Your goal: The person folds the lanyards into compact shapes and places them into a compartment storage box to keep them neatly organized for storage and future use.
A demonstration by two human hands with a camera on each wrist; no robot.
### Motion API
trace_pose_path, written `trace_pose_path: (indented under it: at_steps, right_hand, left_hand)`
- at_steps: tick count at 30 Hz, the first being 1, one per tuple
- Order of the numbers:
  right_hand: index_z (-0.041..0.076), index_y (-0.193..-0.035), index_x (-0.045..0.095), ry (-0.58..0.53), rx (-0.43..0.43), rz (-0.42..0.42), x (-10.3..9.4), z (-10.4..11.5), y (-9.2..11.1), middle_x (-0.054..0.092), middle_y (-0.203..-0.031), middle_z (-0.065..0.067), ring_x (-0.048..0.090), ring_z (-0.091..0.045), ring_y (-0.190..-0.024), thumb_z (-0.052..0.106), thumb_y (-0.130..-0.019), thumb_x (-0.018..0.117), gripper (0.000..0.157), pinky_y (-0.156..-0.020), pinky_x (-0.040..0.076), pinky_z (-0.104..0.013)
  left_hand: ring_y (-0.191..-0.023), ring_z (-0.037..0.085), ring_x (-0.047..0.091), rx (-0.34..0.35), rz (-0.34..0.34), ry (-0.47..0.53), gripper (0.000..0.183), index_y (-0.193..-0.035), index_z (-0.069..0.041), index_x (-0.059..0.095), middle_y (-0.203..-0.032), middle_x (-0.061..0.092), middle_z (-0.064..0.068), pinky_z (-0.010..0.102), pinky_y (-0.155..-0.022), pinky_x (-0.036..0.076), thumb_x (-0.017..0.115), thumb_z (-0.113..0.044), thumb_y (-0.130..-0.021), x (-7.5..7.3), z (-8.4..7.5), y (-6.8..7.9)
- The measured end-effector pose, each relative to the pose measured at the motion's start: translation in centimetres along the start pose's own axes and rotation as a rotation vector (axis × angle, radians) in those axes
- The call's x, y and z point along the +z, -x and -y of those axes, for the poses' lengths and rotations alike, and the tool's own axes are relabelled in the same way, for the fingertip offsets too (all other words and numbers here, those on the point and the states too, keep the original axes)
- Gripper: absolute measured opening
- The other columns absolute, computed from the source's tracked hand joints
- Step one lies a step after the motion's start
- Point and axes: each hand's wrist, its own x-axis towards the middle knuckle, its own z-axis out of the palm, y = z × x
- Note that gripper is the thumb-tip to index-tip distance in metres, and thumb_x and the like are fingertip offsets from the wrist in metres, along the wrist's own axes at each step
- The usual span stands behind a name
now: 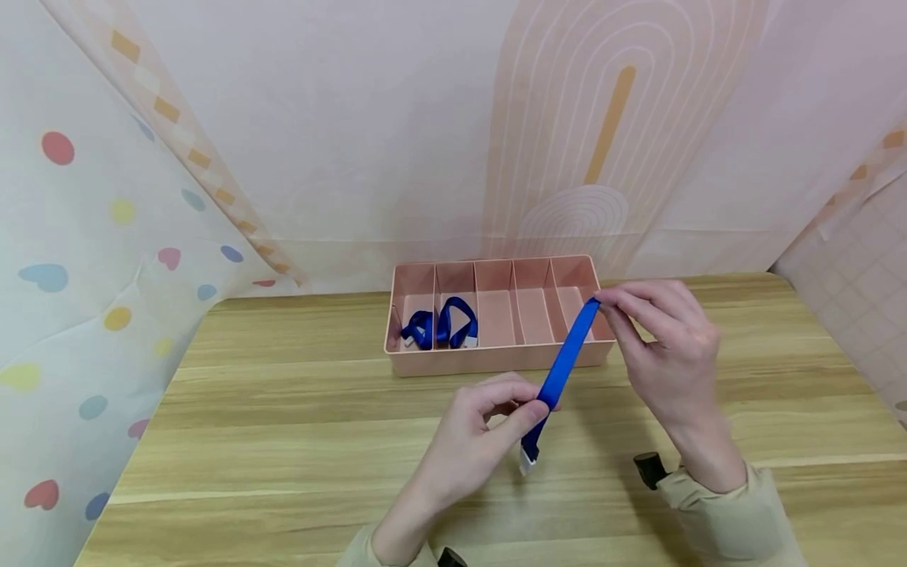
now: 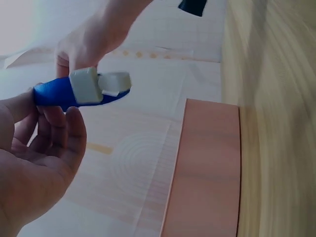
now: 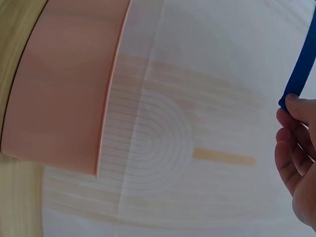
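A blue lanyard [image 1: 568, 355] is stretched slantwise between both hands, above the table and in front of the box. My left hand [image 1: 476, 435] pinches its lower part between thumb and fingers. From that end hangs a white plastic clip [image 1: 527, 461], which shows larger as a pale buckle [image 2: 86, 85] in the left wrist view. The upper end is pinched by my right hand [image 1: 669, 346], near the box's right front corner; in the right wrist view the thumb and forefinger hold the folded strap [image 3: 300, 74].
A pink box [image 1: 496, 360] with several compartments stands at the back of the wooden table [image 1: 283, 441]. In its two leftmost compartments lie a bundled blue lanyard [image 1: 420, 329] and a looped one [image 1: 445, 327]. Patterned cloth [image 1: 354, 142] hangs behind the table.
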Motion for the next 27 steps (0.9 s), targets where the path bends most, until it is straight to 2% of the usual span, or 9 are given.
trace_pose_path:
  at_steps: [6, 11, 14, 20, 27]
  right_hand:
    - [0.002, -0.086, 0.077, 0.007, -0.001, 0.021, 0.4, 0.0, 0.2, 0.073, -0.080, -0.014, 0.061, -0.024, -0.079, -0.007, -0.073, 0.075, 0.016, -0.079, 0.044, -0.010]
    - [0.002, -0.085, 0.077, -0.017, 0.002, 0.050, 0.9, 0.3, 0.5, 0.074, -0.079, -0.012, 0.063, -0.021, -0.077, -0.006, -0.072, 0.077, 0.015, -0.078, 0.046, -0.008]
    - [0.001, -0.084, 0.076, -0.042, -0.005, 0.080, 1.4, 0.6, 0.9, 0.074, -0.079, -0.011, 0.064, -0.020, -0.077, -0.007, -0.070, 0.078, 0.017, -0.078, 0.048, -0.009]
    - [0.004, -0.086, 0.077, -0.094, -0.008, 0.159, 2.5, 1.3, 1.6, 0.074, -0.080, -0.007, 0.064, -0.015, -0.076, -0.007, -0.068, 0.079, 0.021, -0.071, 0.048, -0.012]
    - [0.006, -0.087, 0.076, -0.191, 0.017, 0.300, 3.9, 2.4, 2.9, 0.075, -0.081, -0.005, 0.065, -0.014, -0.075, -0.003, -0.071, 0.078, 0.019, -0.071, 0.049, -0.015]
  left_hand:
    - [-0.086, 0.005, 0.061, 0.169, -0.053, 0.038, 0.017, -0.099, -0.003, 0.072, -0.094, 0.068, 0.011, 0.024, -0.074, 0.055, 0.063, -0.016, -0.092, -0.5, -0.2, 0.3]
    - [-0.085, 0.004, 0.060, 0.333, -0.185, 0.027, 0.014, -0.094, 0.005, 0.072, -0.087, 0.069, 0.015, 0.023, -0.071, 0.056, 0.066, -0.007, -0.087, -0.7, -0.4, 0.3]
    - [-0.085, 0.004, 0.059, 0.402, -0.266, 0.019, 0.011, -0.091, 0.006, 0.073, -0.082, 0.068, 0.015, 0.022, -0.068, 0.054, 0.067, -0.002, -0.085, -0.9, -0.6, 0.3]
    - [-0.088, 0.005, 0.060, 0.434, -0.380, 0.048, 0.011, -0.092, 0.007, 0.073, -0.083, 0.067, 0.015, 0.020, -0.071, 0.051, 0.068, 0.004, -0.082, -1.5, -1.0, 0.5]
    - [-0.094, 0.007, 0.058, 0.464, -0.457, 0.058, 0.015, -0.093, 0.002, 0.074, -0.089, 0.069, -0.013, 0.021, -0.084, 0.049, 0.069, 0.006, -0.080, -2.3, -1.1, 0.4]
